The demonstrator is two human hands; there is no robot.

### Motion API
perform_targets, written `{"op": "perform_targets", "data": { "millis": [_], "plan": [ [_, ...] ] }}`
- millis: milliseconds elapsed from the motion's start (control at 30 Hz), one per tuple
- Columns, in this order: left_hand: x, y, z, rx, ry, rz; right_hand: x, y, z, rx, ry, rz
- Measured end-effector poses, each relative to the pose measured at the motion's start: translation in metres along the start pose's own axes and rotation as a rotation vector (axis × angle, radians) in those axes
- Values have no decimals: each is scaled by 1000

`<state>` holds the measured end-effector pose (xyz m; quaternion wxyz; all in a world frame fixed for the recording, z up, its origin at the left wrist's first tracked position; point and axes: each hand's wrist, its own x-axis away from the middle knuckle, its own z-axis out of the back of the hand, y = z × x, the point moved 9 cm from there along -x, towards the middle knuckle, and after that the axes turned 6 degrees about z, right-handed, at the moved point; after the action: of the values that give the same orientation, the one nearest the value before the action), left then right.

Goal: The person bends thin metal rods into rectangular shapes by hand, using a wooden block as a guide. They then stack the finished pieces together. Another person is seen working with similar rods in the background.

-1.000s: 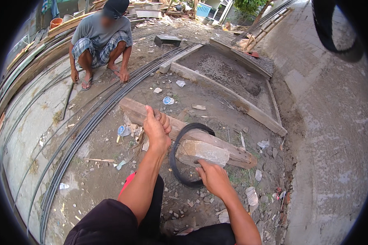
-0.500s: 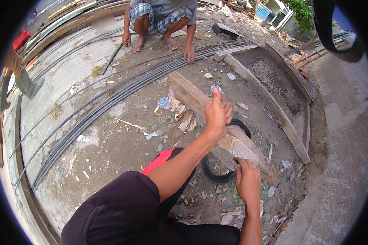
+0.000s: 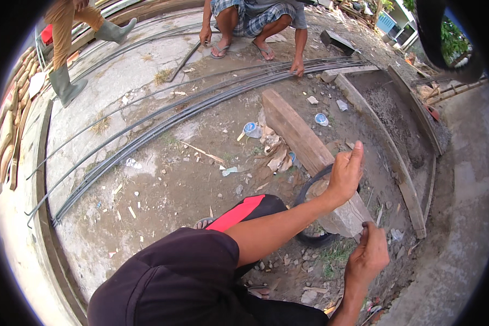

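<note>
Head view: two little plastic cups, one near the torn brown paper and one past the wood beam, have blue on them. Any words on them are too small for me to read.

My left hand is curled up with its thumb sticking up. I can't tell if there is something inside it. My right hand has its thumb and fingertips pinched close together, by the end of the pale block. What they pinch is too thin to make out.

The black ring is under my left hand, by the wood beam and the block. Bits of it hide behind them and my arm. The beam lies on the dirt.

Past the beam, a wooden frame has gray, lumpy stuff in it. A black box sits close to it. I can't see what is in the box or the cups.

Another person's hand touches the long metal rods.
</note>
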<state>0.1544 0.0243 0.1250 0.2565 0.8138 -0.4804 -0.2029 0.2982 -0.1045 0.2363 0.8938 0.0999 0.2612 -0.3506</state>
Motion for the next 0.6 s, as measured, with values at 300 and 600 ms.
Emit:
{"op": "perform_targets", "data": {
  "millis": [300,600],
  "plan": [
    [24,-4,-36,108,-228,240,32,-16,-73,-546,-680,-1],
    [23,30,-33,400,-240,339,72,88,-86,-1003,-444,-607]
  ]
}}
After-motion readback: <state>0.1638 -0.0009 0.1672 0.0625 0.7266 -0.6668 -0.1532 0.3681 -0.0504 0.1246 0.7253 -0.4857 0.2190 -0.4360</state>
